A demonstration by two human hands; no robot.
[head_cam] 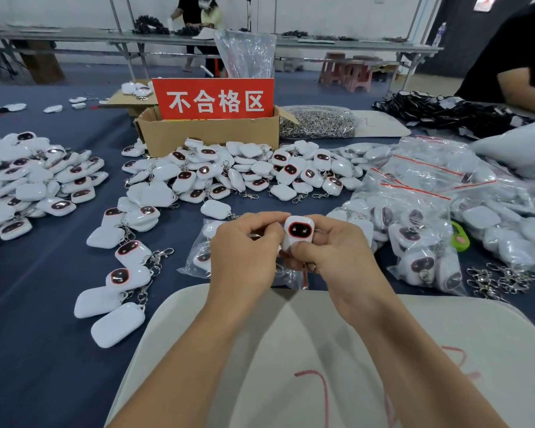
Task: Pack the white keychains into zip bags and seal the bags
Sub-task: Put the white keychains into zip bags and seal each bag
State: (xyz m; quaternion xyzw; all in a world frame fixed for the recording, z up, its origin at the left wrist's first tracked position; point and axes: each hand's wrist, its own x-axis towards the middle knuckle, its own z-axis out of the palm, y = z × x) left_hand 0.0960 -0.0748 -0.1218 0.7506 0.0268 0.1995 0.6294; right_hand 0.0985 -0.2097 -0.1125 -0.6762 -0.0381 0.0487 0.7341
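We held one white keychain (299, 231) in both hands, just above the counter (44, 350) and over a single zip bag (198, 257) that lay flat under our wrists with a few keychains already in it. Our right hand (337, 257) was clamped on the keychain, thumb across its lower front. Our left hand (244, 254), fingers curled, pinched its upper left edge. The keychain stood upright, its long axis running top to bottom in the view, and its dark, red-rimmed face was turned toward us.

Loose keychains lay in three spreads, each too many to count: a left heap (34, 180), a middle heap (244, 171) in front of one cardboard box (207, 134) bearing one red sign (213, 98), and a near scatter (121, 264) beside our left arm. Several filled bags (414, 227) were piled to the right, with one green item (460, 240) among them and a tangle of metal clasps (498, 281) nearby. One white board (291, 350) lay under our forearms.
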